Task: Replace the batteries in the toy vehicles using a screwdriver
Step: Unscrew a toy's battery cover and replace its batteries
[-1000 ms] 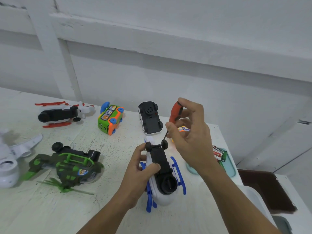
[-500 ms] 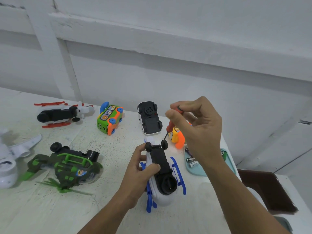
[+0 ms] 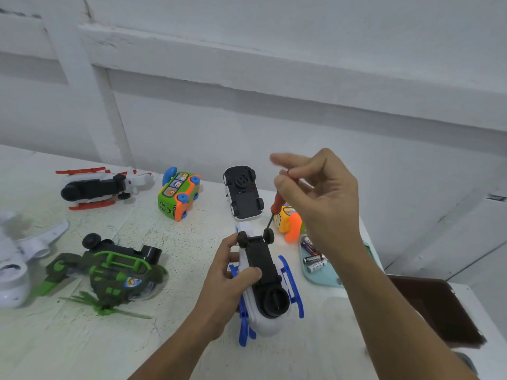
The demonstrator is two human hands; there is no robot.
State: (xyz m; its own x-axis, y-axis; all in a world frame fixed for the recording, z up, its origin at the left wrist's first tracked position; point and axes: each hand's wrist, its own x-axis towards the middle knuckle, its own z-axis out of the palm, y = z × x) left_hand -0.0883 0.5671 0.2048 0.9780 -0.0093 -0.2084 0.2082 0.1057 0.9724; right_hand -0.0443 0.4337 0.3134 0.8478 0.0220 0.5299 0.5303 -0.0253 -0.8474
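Around: green helicopter (image 3: 115, 272) left, upturned black car (image 3: 244, 193) far, orange toy (image 3: 290, 223) and battery tray (image 3: 323, 278) right. Centre: blue-white helicopter (image 3: 263, 283) belly-up, left hand (image 3: 227, 281) gripping its body; right hand (image 3: 321, 204) pinches screwdriver (image 3: 277, 204) handle, tip at its far end.

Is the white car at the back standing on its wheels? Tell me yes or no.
No: the white car lies upside down, with its black underside and all four wheels facing up.

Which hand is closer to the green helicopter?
Left. The left hand grips the blue-skid helicopter just right of the green helicopter; the right hand, on the screwdriver, is farther right.
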